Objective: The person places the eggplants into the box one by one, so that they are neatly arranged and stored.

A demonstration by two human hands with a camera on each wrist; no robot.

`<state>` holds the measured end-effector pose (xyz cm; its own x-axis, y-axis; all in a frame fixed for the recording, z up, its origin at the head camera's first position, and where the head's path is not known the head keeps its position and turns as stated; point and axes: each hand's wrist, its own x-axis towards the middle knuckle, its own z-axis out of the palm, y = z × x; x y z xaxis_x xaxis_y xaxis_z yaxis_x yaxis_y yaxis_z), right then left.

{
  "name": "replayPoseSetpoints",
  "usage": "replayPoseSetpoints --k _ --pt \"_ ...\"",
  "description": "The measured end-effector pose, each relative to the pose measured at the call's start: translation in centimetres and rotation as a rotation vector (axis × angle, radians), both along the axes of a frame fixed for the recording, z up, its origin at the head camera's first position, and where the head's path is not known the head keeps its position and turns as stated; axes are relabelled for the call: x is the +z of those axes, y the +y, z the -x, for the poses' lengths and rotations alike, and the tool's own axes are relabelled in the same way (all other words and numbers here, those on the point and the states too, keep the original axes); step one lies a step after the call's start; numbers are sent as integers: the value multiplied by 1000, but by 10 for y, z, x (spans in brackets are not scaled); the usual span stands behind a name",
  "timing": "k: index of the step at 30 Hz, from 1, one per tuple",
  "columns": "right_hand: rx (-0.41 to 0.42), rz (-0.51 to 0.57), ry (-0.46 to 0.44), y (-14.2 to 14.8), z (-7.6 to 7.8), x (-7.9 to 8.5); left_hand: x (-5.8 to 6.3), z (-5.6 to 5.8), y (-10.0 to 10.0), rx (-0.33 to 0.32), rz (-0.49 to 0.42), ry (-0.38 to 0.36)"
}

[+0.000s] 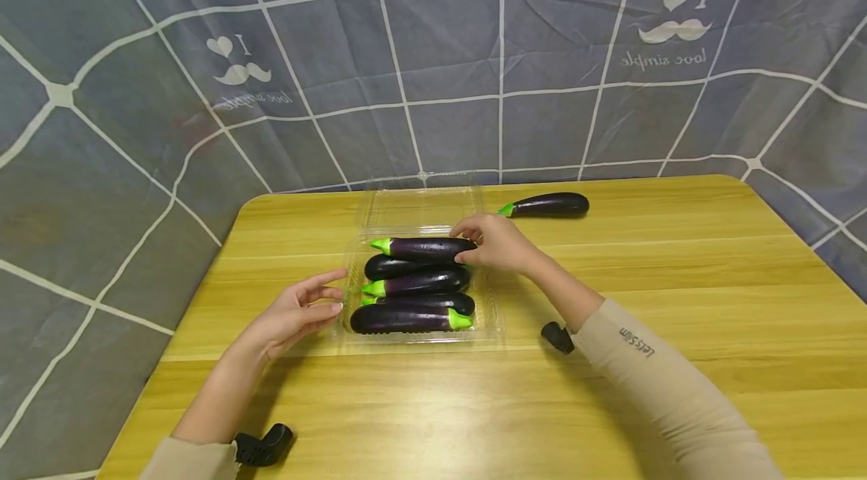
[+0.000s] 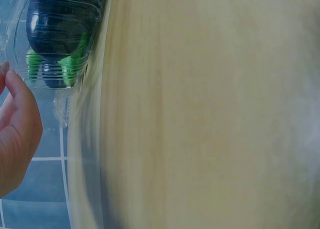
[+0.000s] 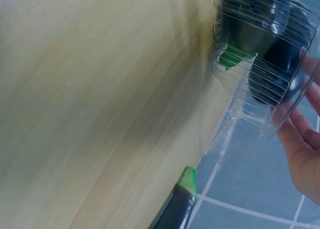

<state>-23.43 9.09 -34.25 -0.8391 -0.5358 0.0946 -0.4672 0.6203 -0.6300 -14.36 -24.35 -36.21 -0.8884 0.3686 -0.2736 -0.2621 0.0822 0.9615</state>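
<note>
Since it gleams, eggplant: probably slippery, firm; grip mid-body.
Right hand: pinching its 3 o'clock end.
Left hand: spread, by container's 9 o'clock.

Head: looking forward and down from above the table, set well back. Widest of the three; taking in the left hand, the right hand, the clear box at mid-frame and the gridded backdrop across the top.

Left wrist: looking low along the table from close by, turned sideways. Catching the left hand at the left edge, one end of the clear box at upper left.

Right wrist: likewise near and low, tilted. Catching the right hand at the right edge, the clear box at upper right.

Overlapping in all three on clear box, table and backdrop; in head and right wrist on the lone eggplant, bottom centre in the latter.
</note>
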Motion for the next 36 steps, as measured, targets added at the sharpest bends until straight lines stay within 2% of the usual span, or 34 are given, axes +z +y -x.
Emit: replayPoseSetpoints --k 6,12,16,25,36 --pt "5 118 -98 9 1 2 1 0 0 7 -2 -8" --pt "-2 213 -134 25 3 6 2 0 -1 8 -11 -9" --pt "-20 212 -138 39 3 5 2 0 -1 8 -8 -12" --pt "-94 140 -107 74 6 1 1 0 -1 9 -2 -13" --pt "-172 166 -153 112 10 1 1 0 -1 12 -1 -14"
